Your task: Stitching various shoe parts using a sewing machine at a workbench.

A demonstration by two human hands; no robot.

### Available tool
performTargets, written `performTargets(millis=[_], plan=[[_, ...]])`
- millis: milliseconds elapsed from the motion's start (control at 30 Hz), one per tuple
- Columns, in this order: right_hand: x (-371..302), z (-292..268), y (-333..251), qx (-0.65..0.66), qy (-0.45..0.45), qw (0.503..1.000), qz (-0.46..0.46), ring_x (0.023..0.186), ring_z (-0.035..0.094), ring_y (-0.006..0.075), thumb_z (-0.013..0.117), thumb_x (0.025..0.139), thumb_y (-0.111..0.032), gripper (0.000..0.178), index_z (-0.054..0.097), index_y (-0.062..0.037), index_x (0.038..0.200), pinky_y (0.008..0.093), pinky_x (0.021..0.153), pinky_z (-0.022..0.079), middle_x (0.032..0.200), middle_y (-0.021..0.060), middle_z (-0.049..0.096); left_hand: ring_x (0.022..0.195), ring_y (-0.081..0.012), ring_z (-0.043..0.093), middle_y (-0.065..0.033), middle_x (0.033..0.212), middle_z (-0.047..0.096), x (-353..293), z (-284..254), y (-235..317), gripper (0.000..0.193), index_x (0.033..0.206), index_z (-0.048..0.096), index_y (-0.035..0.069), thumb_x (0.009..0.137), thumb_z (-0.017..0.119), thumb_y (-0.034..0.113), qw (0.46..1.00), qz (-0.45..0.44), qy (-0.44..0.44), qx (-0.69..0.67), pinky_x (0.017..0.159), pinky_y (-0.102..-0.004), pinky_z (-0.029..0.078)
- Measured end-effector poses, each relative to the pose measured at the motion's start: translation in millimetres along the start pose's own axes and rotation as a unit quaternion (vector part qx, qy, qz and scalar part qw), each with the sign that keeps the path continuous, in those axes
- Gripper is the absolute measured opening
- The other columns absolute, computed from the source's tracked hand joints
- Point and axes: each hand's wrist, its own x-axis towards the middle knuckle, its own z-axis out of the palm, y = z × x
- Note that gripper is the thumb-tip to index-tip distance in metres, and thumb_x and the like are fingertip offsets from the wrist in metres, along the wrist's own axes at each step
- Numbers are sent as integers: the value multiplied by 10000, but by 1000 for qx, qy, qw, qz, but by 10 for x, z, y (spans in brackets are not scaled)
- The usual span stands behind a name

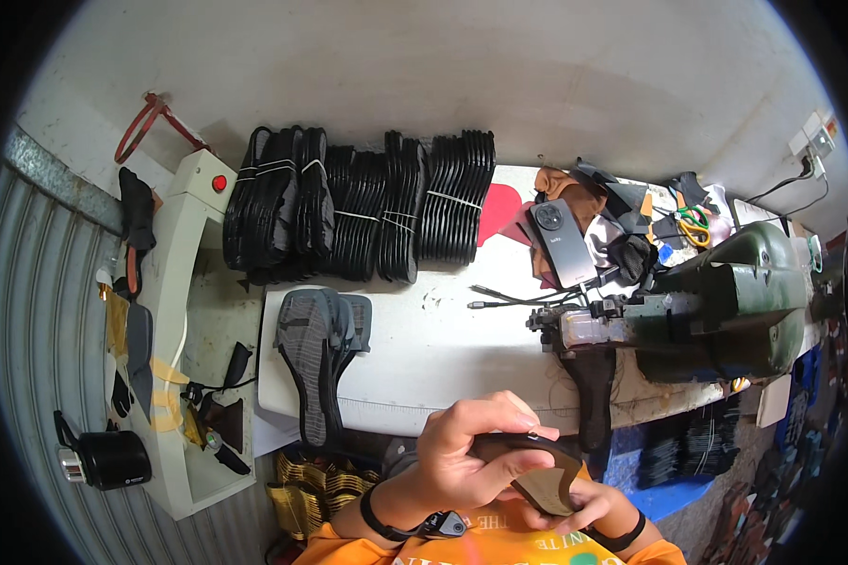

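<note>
Close to my chest I hold a curved insole-like piece (548,482) with a dark edge and a tan face; its exact kind is hard to tell. My left hand (471,452) pinches its upper edge between thumb and fingers. Lower down, the fingers of my right hand (582,508) grip its other end, partly hidden behind it. Ahead, a black insole (594,395) lies at the head of a green sewing machine (725,301), hanging over the table's front edge. To the left, several grey patterned insoles (313,363) lie stacked and overhang the same edge.
Tied bundles of black soles (349,202) stand along the back of the white table (424,339). A phone (563,243), cables, scraps and scissors (694,226) crowd the right. A beige machine frame (165,377) and black flask (113,460) are left. Gold pieces (311,494) lie below.
</note>
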Motion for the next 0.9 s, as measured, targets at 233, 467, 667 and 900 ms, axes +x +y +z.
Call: performTargets(millis=[233, 467, 667, 900], plan=[[-12, 4, -47, -61, 20, 998, 1, 667, 451, 117, 661, 704, -82, 827, 382, 55, 1471, 255, 596, 319, 826, 23, 491, 749, -282, 699, -218, 856, 690, 14, 12, 39, 419, 1124, 480, 7, 852, 800, 14, 997, 38, -19, 67, 689, -369, 562], [17, 61, -103, -33, 15, 999, -2, 703, 472, 124, 655, 703, -74, 897, 338, 49, 1533, 247, 638, 345, 841, 24, 504, 765, -245, 702, -145, 828, 657, -35, 12, 66, 335, 1088, 505, -11, 894, 771, 50, 993, -38, -8, 110, 701, -340, 568], [11, 112, -31, -12, 58, 998, 7, 814, 522, 133, 664, 742, -65, 876, 338, 34, 1549, 254, 739, 396, 901, 34, 550, 776, -132, 661, -90, 847, 674, -33, -24, 87, 308, 1068, 561, -30, 940, 755, 172, 958, -121, 20, 258, 732, -270, 547], [39, 43, 59, -62, 52, 996, -32, 836, 545, 144, 650, 794, -35, 776, 369, 86, 1507, 269, 789, 424, 918, 38, 577, 748, -118, 606, -93, 844, 662, -57, -63, -15, 326, 1053, 531, -20, 974, 716, 238, 962, -138, 19, 237, 713, -256, 514]])
